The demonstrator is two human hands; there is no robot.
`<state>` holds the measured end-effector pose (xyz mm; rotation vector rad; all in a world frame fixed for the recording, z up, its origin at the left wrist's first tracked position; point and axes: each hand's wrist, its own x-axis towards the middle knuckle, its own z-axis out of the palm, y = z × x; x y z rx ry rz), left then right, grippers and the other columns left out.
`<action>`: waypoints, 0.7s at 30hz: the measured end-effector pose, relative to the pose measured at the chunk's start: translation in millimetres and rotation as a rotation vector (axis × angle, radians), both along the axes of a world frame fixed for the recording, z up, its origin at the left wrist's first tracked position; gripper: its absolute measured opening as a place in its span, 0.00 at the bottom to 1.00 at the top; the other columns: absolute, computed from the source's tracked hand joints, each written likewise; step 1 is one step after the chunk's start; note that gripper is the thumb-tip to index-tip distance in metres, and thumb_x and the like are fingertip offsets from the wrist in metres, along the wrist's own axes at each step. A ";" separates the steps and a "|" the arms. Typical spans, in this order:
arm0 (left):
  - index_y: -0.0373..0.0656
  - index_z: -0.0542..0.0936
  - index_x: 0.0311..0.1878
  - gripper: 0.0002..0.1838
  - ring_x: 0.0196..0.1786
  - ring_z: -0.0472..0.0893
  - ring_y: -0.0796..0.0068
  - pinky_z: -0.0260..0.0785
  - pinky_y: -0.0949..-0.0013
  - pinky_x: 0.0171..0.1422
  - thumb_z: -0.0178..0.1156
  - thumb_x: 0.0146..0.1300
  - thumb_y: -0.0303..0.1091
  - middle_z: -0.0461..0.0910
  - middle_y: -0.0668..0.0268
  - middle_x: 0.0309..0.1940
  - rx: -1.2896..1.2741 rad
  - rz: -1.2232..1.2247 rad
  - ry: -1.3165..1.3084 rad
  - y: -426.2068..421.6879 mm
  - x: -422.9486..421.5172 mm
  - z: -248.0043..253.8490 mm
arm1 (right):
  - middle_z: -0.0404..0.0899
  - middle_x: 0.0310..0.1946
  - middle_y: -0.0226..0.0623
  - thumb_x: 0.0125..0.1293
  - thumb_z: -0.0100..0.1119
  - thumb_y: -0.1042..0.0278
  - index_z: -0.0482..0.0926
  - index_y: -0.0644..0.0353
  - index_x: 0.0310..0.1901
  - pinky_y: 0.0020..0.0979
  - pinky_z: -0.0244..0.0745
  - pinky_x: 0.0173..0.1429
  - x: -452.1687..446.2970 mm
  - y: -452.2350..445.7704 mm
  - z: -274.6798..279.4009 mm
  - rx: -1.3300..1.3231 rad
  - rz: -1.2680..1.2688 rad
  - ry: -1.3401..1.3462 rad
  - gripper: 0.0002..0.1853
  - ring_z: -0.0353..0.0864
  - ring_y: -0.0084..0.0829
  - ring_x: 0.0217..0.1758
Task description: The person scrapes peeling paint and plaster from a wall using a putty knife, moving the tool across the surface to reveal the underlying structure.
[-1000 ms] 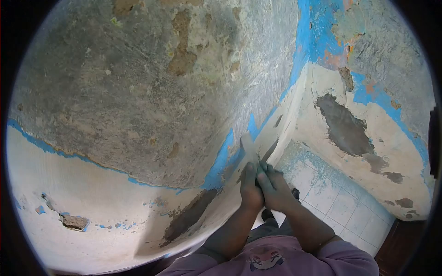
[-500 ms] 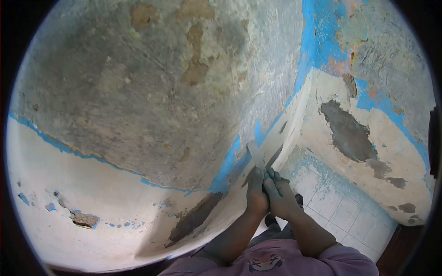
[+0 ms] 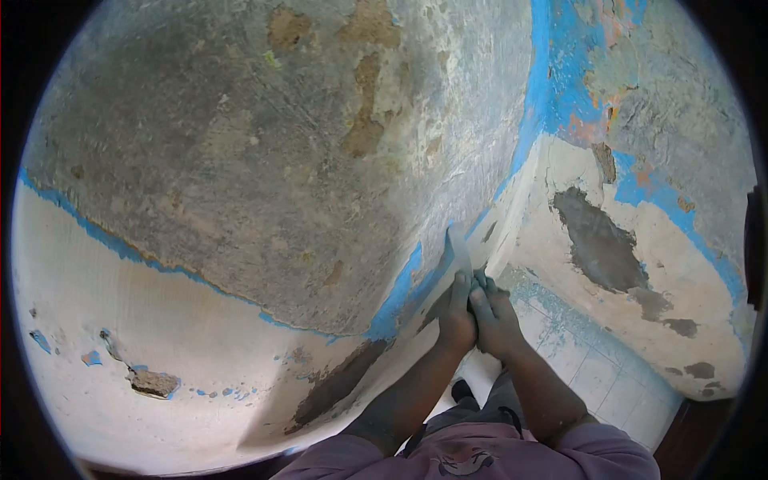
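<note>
Peeling wall [image 3: 200, 176] nr the room corner, both hands clenched on a scraper [image 3: 461, 250].
On my head cam, the wall's upper part is rough grey, its lower part off-white, w/ a ragged blue paint strip [image 3: 392, 308] btwn them toward the wall's R edge. I see my L hand [image 3: 457, 322] and R hand [image 3: 498, 320] pressed tog., fingers wrapped round the scraper's hidden handle; its flat blade points up nr that R edge, just beside the blue. Can't tell if the tip touches. A chipped hole [image 3: 154, 382] sits nr the wall's lower L corner; the adjoining wall [image 3: 680, 136] has a big dark patch [image 3: 600, 240] above the tiled floor [image 3: 608, 376].
</note>
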<state>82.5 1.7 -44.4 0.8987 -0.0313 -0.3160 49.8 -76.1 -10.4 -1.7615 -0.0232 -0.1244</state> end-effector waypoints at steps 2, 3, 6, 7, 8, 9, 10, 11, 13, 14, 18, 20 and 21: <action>0.39 0.70 0.36 0.21 0.37 0.72 0.66 0.67 0.61 0.48 0.40 0.67 0.49 0.70 0.62 0.31 -0.212 -0.019 0.043 1.0 -20.1 -12.1 | 0.73 0.32 0.58 0.65 0.39 0.62 0.69 0.69 0.38 0.42 0.67 0.42 -9.3 -1.0 -10.0 -0.105 -0.007 -0.114 0.15 0.75 0.53 0.37; 0.36 0.70 0.37 0.20 0.37 0.73 0.66 0.69 0.61 0.48 0.41 0.67 0.46 0.71 0.60 0.31 -0.415 -0.048 0.091 0.9 -21.7 -11.8 | 0.73 0.32 0.58 0.65 0.39 0.62 0.69 0.69 0.38 0.42 0.67 0.42 -2.9 -1.2 -12.8 -0.104 -0.015 -0.122 0.15 0.75 0.53 0.37; 0.38 0.69 0.37 0.22 0.38 0.72 0.65 0.66 0.60 0.48 0.40 0.66 0.50 0.70 0.61 0.31 -0.333 -0.078 0.053 -1.0 3.4 -4.0 | 0.73 0.32 0.53 0.66 0.38 0.61 0.70 0.66 0.40 0.41 0.67 0.43 10.2 -0.2 -1.2 -0.103 -0.043 -0.179 0.15 0.74 0.52 0.38; 0.40 0.68 0.36 0.25 0.40 0.71 0.63 0.63 0.60 0.48 0.39 0.65 0.56 0.69 0.62 0.32 -0.239 -0.087 0.004 -2.7 14.3 4.4 | 0.73 0.32 0.53 0.66 0.38 0.61 0.70 0.66 0.40 0.41 0.67 0.43 12.7 -3.0 -1.0 -0.105 -0.033 -0.165 0.15 0.74 0.52 0.38; 0.40 0.68 0.37 0.24 0.42 0.71 0.62 0.64 0.59 0.49 0.39 0.65 0.55 0.70 0.61 0.34 -0.230 -0.152 -0.084 -2.6 20.2 10.6 | 0.72 0.32 0.51 0.65 0.38 0.61 0.70 0.65 0.41 0.41 0.65 0.44 15.4 -7.2 -0.4 -0.066 0.010 -0.133 0.15 0.73 0.51 0.39; 0.40 0.68 0.37 0.24 0.42 0.71 0.62 0.64 0.59 0.49 0.39 0.65 0.55 0.70 0.61 0.34 -0.231 -0.144 -0.076 -2.4 16.2 7.8 | 0.72 0.32 0.49 0.65 0.38 0.61 0.70 0.64 0.42 0.41 0.64 0.46 15.4 -9.4 -0.6 -0.023 0.049 -0.099 0.15 0.72 0.50 0.41; 0.40 0.68 0.38 0.24 0.43 0.71 0.61 0.65 0.58 0.49 0.39 0.65 0.55 0.70 0.61 0.35 -0.234 -0.145 -0.065 -2.2 8.6 0.4 | 0.72 0.34 0.48 0.65 0.39 0.60 0.69 0.64 0.44 0.42 0.61 0.49 13.1 -6.2 -8.2 -0.043 -0.005 -0.218 0.16 0.71 0.49 0.43; 0.40 0.68 0.39 0.24 0.45 0.71 0.60 0.65 0.58 0.50 0.39 0.65 0.55 0.70 0.60 0.36 -0.236 -0.151 -0.056 -2.0 0.3 -9.6 | 0.72 0.34 0.48 0.65 0.39 0.60 0.69 0.64 0.44 0.42 0.61 0.49 5.9 -6.3 -20.4 -0.042 -0.006 -0.209 0.16 0.71 0.49 0.43; 0.39 0.69 0.40 0.25 0.45 0.72 0.58 0.66 0.58 0.51 0.38 0.65 0.55 0.70 0.59 0.37 -0.275 -0.144 -0.016 -1.2 -23.2 -48.0 | 0.71 0.39 0.51 0.64 0.40 0.59 0.68 0.64 0.46 0.42 0.60 0.51 -13.8 -10.1 -53.5 -0.144 0.016 -0.112 0.17 0.71 0.51 0.45; 0.39 0.69 0.39 0.24 0.44 0.73 0.58 0.65 0.57 0.53 0.37 0.66 0.54 0.71 0.58 0.36 -0.259 -0.133 0.010 -2.0 -33.6 -66.1 | 0.70 0.41 0.55 0.64 0.40 0.58 0.69 0.64 0.46 0.42 0.61 0.52 -21.0 -10.7 -73.3 -0.183 -0.005 -0.075 0.18 0.70 0.52 0.46; 0.38 0.69 0.39 0.24 0.45 0.74 0.58 0.64 0.56 0.55 0.37 0.66 0.52 0.72 0.57 0.35 -0.329 -0.041 0.094 -7.9 -27.9 -72.7 | 0.70 0.41 0.56 0.62 0.42 0.61 0.71 0.65 0.42 0.44 0.60 0.52 -10.5 -13.8 -75.9 -0.196 0.051 -0.042 0.15 0.70 0.55 0.45; 0.38 0.68 0.39 0.24 0.45 0.74 0.58 0.64 0.56 0.55 0.37 0.65 0.53 0.72 0.58 0.35 -0.298 -0.073 0.019 -4.7 1.0 -54.0 | 0.70 0.41 0.56 0.62 0.43 0.61 0.71 0.65 0.42 0.44 0.60 0.52 14.6 -17.7 -45.5 -0.149 0.118 0.012 0.15 0.70 0.56 0.45; 0.38 0.68 0.38 0.25 0.45 0.74 0.58 0.64 0.56 0.55 0.37 0.65 0.54 0.71 0.58 0.35 -0.266 -0.118 -0.062 -4.2 13.1 -43.0 | 0.70 0.42 0.57 0.62 0.43 0.62 0.71 0.64 0.42 0.45 0.60 0.52 21.4 -18.9 -34.3 -0.103 0.173 0.060 0.15 0.69 0.57 0.44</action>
